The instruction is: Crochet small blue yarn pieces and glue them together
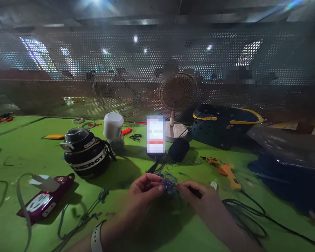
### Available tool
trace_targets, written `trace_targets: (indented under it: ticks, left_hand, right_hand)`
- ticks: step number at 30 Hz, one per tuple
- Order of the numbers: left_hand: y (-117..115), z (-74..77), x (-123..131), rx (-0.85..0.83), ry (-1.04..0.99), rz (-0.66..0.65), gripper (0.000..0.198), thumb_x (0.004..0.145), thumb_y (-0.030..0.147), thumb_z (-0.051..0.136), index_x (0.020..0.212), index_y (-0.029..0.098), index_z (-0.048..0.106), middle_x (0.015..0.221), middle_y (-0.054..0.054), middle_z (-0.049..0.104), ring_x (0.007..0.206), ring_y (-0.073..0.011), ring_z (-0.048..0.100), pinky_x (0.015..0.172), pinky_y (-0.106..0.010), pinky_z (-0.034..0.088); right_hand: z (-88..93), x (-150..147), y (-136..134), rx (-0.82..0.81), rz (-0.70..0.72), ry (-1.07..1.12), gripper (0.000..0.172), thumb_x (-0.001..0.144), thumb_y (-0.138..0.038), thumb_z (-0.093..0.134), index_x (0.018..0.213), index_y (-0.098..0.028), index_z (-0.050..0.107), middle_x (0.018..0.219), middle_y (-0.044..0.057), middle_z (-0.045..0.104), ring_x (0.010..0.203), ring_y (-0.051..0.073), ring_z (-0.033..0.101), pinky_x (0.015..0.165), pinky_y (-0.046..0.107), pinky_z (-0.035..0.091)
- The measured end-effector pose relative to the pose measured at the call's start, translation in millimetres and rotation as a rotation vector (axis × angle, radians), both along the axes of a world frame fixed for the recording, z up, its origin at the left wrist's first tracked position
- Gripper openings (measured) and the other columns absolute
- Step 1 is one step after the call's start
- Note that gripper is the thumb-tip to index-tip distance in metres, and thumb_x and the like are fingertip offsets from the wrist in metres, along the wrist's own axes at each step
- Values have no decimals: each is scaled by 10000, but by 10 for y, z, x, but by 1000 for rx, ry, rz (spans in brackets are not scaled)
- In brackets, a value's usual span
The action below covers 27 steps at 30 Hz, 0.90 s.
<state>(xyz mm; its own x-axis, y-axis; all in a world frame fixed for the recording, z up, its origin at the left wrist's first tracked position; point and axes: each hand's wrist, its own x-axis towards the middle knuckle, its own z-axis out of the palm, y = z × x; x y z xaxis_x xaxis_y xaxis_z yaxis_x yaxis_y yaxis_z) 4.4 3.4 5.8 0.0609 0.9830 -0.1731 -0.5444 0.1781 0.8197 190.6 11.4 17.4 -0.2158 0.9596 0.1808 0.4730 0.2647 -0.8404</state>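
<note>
The left hand [146, 189] has thumb and forefinger clamped on a bluish thread bundle [170, 184], held over the green table [34, 155] before the lit phone [155, 135]; the right hand's [196, 196] fingertips pinch its right edge. Individual strands blur together — and something dark in the right palm is mostly hidden. Pixelation masks the phone's screen.

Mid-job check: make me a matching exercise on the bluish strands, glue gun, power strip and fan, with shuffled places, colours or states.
Things:
1. Bluish strands
2. Glue gun
3. Power strip
4. Fan

Places, colours, states:
A. Yellow and orange
B. Upright on a round, pale base
C. Between the left hand and right hand
D. Purple casing

Pairs: 1-C, 2-A, 3-D, 4-B
</note>
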Motion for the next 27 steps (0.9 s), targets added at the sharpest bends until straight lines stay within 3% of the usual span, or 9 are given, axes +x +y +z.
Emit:
trace_targets:
  ticks: [5,15,20,27]
  left_hand:
    - [-4,-10,7,-43,-16,-21,267,546,190,905,734,172,715,661,15,726,621,-86,642,621,-165,497]
    - [-20,15,-1,-43,34,-38,212,618,202,863,805,177,767,777,-27,770,658,-97,658,614,-167,495]
    - [-23,15,-16,-104,16,-19,220,602,266,871,772,172,768,678,-9,740,643,-107,651,558,-162,476]
    - [-5,-5,-14,-59,-13,-79,196,611,229,872,769,179,767,775,-19,769,658,-104,661,598,-177,498]
  right_hand:
    - [-75,-9,35,-170,61,134,460,883,-539,530,578,-196,561,478,-56,467,413,96,429,383,203,323]
    - [-28,-32,-18,78,16,-23,375,905,-485,522,690,-213,664,551,-29,581,507,138,547,446,220,415]
    - [-47,-26,-11,62,22,-59,387,923,-470,503,675,-206,641,531,-33,558,489,128,530,428,210,408]
    - [-15,-28,-14,11,26,-12,379,915,-462,520,661,-202,631,511,-44,532,468,124,512,417,219,386]
